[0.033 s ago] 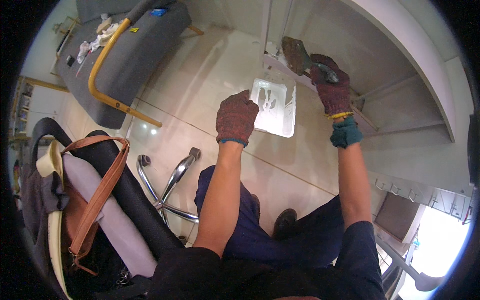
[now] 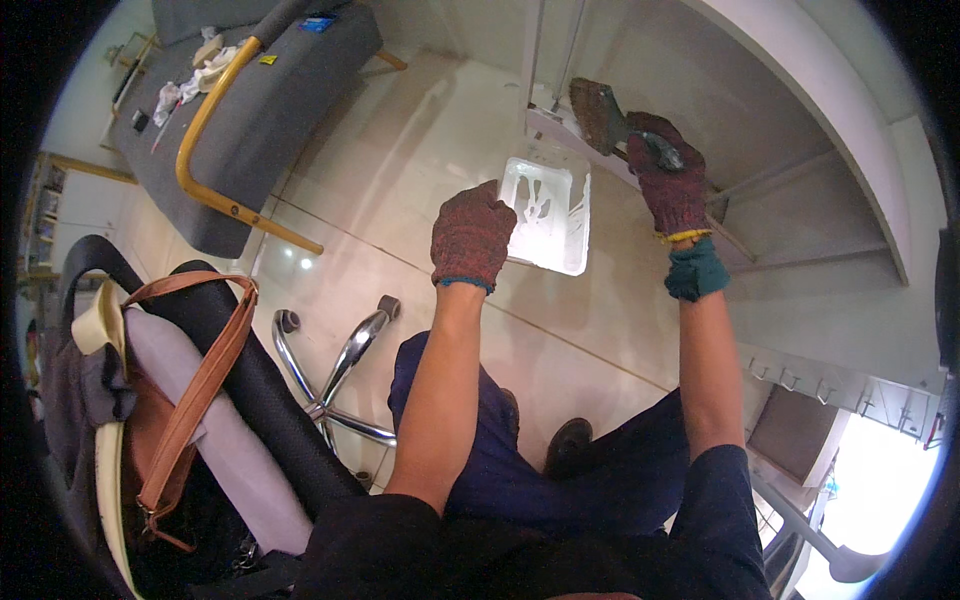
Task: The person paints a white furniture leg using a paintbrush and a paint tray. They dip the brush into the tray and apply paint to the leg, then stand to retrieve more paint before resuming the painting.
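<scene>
My left hand point(image 2: 473, 236), in a dark red knit work glove, is closed on the left edge of a white paint tray point(image 2: 577, 236). White paint is smeared and pooled inside the tray, and its left rim is partly hidden by my fingers. In a matching glove with a yellow edge, my right hand point(image 2: 667, 172) grips what looks like a wide paintbrush point(image 2: 597, 115) with a dark greenish handle. The brown, flat head of the brush points up and left, beside the lower ledge of a white cabinet point(image 2: 570, 130), beyond the tray. Whether it touches the ledge I cannot tell.
A grey sofa point(image 2: 262, 130) with a wooden armrest and small items on it stands at the far left. Nearer on the left are a chrome chair base point(image 2: 350, 352) and a brown-strapped bag point(image 2: 200, 410). Hooks point(image 2: 826, 390) line the panel on the right.
My right hand and the paintbrush have shifted slightly right and toward me. My left hand and the tray stay put.
</scene>
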The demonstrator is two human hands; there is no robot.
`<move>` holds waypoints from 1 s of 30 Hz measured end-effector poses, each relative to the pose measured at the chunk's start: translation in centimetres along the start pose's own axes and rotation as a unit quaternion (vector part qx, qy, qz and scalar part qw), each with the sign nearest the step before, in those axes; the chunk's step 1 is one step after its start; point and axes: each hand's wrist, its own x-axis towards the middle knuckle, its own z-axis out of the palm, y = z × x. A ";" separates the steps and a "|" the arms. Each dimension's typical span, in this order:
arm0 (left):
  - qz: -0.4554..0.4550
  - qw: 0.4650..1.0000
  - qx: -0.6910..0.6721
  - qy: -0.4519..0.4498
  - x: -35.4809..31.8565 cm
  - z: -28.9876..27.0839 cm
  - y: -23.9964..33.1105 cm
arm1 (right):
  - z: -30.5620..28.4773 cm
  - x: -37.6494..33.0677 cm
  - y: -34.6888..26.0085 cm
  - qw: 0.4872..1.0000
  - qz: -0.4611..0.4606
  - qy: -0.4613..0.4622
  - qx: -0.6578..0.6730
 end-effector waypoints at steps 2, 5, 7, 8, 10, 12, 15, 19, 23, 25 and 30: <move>0.003 1.000 0.005 0.009 0.2 0.4 -0.2 | -0.7 -0.2 -0.5 1.000 0.003 0.004 0.005; 0.006 1.000 -0.005 0.011 0.1 0.1 0.5 | -0.7 -0.2 -0.6 0.998 -0.011 0.008 0.059; 0.011 1.000 -0.011 0.011 0.1 0.2 0.7 | 0.1 0.1 -0.3 0.997 -0.008 -0.011 0.075; 0.014 1.000 -0.013 0.011 0.2 0.3 0.8 | 0.1 0.1 -0.1 0.998 -0.019 -0.015 0.058; 0.014 1.000 -0.007 0.009 0.3 0.6 0.7 | -0.1 0.1 0.4 0.999 -0.040 -0.025 0.023; 0.021 0.999 -0.005 0.024 0.3 0.8 0.4 | -1.3 -0.4 0.1 0.999 -0.010 -0.037 0.005; 0.031 0.999 -0.017 0.041 0.1 0.8 0.1 | -3.9 -1.5 -0.3 0.998 0.037 -0.043 -0.003; 0.025 0.999 -0.033 0.024 0.3 0.6 -0.2 | -4.8 -2.6 -1.9 0.998 0.067 0.005 0.016; 0.006 0.999 -0.040 -0.016 0.5 0.5 0.5 | -2.2 -1.4 -1.0 0.998 0.028 -0.017 0.060; 0.020 0.999 -0.042 -0.001 0.5 0.9 0.4 | -1.4 -0.9 -0.2 0.999 -0.006 -0.038 -0.001; 0.004 0.999 -0.042 -0.018 0.3 0.2 0.5 | -4.0 -2.1 -0.8 0.998 0.016 -0.032 -0.046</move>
